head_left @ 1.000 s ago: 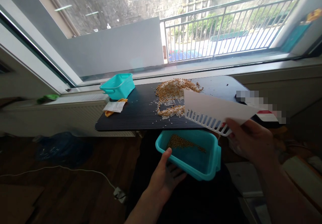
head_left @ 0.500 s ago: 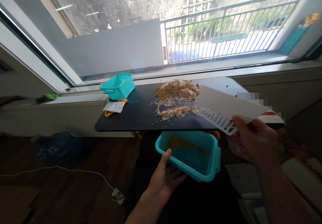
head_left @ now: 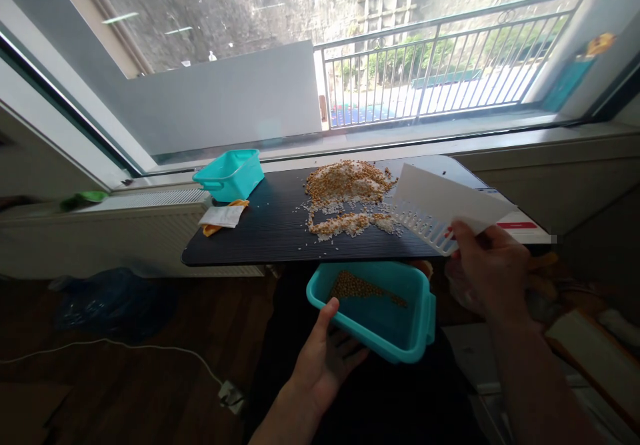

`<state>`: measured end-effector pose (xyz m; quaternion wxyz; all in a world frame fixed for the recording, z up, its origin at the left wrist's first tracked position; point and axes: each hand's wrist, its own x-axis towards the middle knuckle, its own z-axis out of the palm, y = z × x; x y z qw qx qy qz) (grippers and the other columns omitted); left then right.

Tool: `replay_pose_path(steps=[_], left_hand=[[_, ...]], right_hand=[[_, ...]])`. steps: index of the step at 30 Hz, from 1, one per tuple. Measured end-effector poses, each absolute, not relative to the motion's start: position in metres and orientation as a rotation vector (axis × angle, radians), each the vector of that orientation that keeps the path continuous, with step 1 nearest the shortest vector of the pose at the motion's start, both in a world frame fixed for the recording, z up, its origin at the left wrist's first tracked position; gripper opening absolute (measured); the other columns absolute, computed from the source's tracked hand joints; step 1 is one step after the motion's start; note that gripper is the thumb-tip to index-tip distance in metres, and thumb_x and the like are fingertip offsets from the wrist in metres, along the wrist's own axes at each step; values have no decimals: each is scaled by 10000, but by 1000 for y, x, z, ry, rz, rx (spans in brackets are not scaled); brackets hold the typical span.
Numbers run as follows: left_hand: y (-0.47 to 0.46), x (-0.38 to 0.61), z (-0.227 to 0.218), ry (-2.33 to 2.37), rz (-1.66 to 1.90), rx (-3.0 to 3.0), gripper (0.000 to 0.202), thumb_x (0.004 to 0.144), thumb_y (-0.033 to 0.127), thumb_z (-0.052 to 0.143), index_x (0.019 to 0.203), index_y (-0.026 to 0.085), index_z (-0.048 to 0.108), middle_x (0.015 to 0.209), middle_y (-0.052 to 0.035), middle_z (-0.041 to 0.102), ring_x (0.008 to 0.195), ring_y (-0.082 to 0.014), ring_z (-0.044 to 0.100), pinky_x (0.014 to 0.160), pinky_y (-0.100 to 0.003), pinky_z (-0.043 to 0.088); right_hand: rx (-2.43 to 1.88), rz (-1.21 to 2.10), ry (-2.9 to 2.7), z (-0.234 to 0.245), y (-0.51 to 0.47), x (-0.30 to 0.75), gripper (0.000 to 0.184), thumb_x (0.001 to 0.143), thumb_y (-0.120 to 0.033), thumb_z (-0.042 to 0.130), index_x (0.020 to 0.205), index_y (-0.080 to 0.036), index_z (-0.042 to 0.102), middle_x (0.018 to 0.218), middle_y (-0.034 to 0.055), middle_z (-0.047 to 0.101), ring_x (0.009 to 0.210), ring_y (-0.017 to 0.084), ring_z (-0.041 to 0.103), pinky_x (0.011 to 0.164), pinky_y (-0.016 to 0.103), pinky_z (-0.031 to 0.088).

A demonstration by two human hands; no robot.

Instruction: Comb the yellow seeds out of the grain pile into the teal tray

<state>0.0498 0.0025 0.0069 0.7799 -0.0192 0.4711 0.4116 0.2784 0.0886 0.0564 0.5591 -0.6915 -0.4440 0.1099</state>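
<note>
My left hand (head_left: 327, 358) is closed on the near rim and side of a teal plastic bin (head_left: 395, 348), held below the table edge. Inside it, round tan beans (head_left: 357, 285) lie toward the far left. In my right hand (head_left: 493, 265) is a flat white plastic scraper (head_left: 445, 195) with a slotted, comb-like edge. Its slotted side is over the dark table, at the right of a mixed pile (head_left: 347, 185) of beans and white rice-like grains. A thinner row (head_left: 350, 223) of the same mix lies in front of the pile.
A second teal bin (head_left: 233, 175) stands at the table's back left, beside a white and orange packet (head_left: 223, 217). The dark table (head_left: 265, 238) stands against the window sill. A sheet with a red band (head_left: 520, 226) lies at the right. A power strip (head_left: 231, 397) is on the floor.
The scraper and my right hand have shifted slightly left, nearer the row of grains. My left hand and the bin stay nearly where they were. The whole view has shifted a little.
</note>
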Motion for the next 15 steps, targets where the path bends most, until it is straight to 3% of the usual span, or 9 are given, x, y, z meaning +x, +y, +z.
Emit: replay_pose_path(steps=[5,11,15], left_hand=[[2,50,8,1013,889,-42,593,753,512,587,1202,138,490,1178,-174,581,1064,-299,581,915,-427,455],[2,49,6,1002,893,-42,610,748,510,593,1220,140,482,1176,-174,582,1048,-298,588,892,-424,467],[2,49,8,997,882,-35,601,760,512,575,1223,141,482,1168,-171,587,1034,-294,595,885,-413,472]], right_hand=[[-1722,224,-1037,69,84,280,277,726,-434,597,745,-165,656,651,54,649,514,161,560,495,283,428],[-1666,284,-958,61,77,283,209,698,-421,631,655,-217,608,489,-9,547,441,164,511,448,292,411],[-1612,335,-903,48,80,286,240,702,-448,632,703,-209,620,524,-8,572,447,159,527,423,277,410]])
